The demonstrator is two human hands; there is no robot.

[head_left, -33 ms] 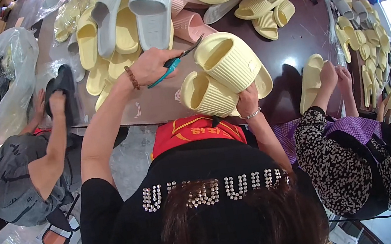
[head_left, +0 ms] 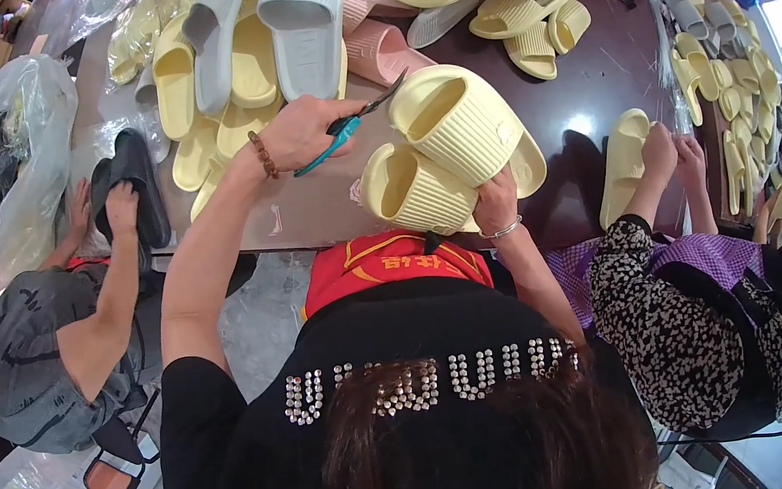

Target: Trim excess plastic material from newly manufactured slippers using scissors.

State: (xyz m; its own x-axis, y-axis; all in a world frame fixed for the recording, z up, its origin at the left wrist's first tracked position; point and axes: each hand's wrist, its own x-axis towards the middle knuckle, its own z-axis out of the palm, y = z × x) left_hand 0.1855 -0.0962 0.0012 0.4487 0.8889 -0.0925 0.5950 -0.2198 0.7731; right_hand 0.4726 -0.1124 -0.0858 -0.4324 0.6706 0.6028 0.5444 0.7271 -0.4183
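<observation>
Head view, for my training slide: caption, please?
Left hand holds scissors near two yellow slippers in the right hand.

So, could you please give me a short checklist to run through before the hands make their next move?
1. Scissors in hand: ok, gripped by the left hand.
2. Two yellow slippers held: ok, in the right hand.
3. Right hand apart from the blades: ok, it grips the slippers' lower side.
4. Blade tip off the slippers: cannot tell, it shows very close to the upper one's edge.
5. Neighbours apart from the scissors: ok, the left neighbour's hand is on dark slippers, the right neighbour's hand on another yellow slipper.
</observation>
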